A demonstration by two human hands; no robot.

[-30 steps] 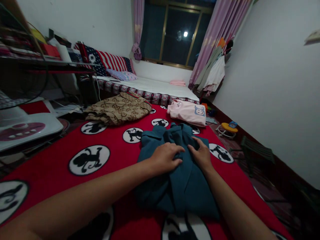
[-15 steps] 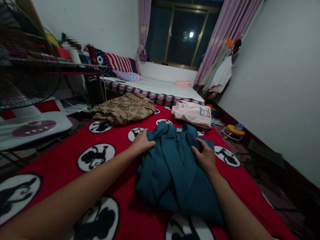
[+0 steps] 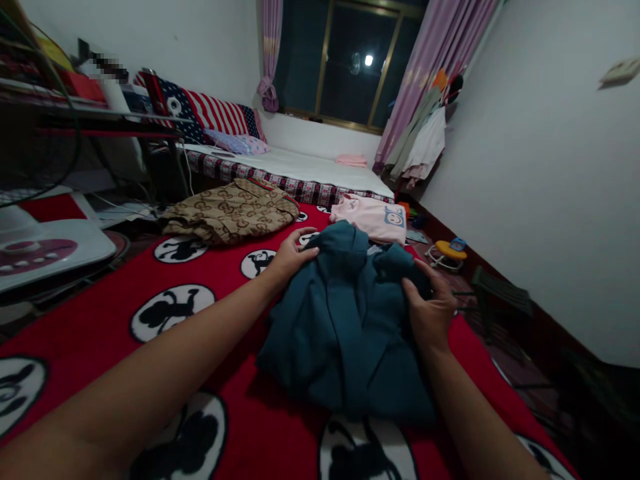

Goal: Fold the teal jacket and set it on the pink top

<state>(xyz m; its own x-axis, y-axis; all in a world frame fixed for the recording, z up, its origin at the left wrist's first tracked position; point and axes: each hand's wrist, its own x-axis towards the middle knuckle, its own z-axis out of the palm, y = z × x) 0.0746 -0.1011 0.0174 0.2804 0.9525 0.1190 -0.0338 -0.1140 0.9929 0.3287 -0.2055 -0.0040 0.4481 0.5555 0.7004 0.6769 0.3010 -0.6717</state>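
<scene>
A teal collared garment (image 3: 345, 333), gathered into a bundle, lies in front of me on a red blanket (image 3: 225, 360) with black-and-white round figures. My left hand (image 3: 295, 257) grips its upper left edge, thumb on top and fingers behind. At the upper right edge, my right hand (image 3: 433, 300) closes on the cloth between thumb and fingers. The collar stands raised between both hands. Behind it lie a folded pink top (image 3: 370, 217) with a blue smiley print and, farther left, a folded brown patterned garment (image 3: 235, 210).
At the back stands a bed (image 3: 310, 167) with a white sheet and a pillow (image 3: 240, 142). A cluttered desk (image 3: 125, 117) and a white chair seat (image 3: 90, 240) are at left. Right of the blanket are a small yellow stool (image 3: 450, 251) and a dark folding stool (image 3: 503, 290).
The teal garment's upper part has been lifted and pushed away from me, its collar now overlapping the pink top in view. My view has shifted slightly to the right.
</scene>
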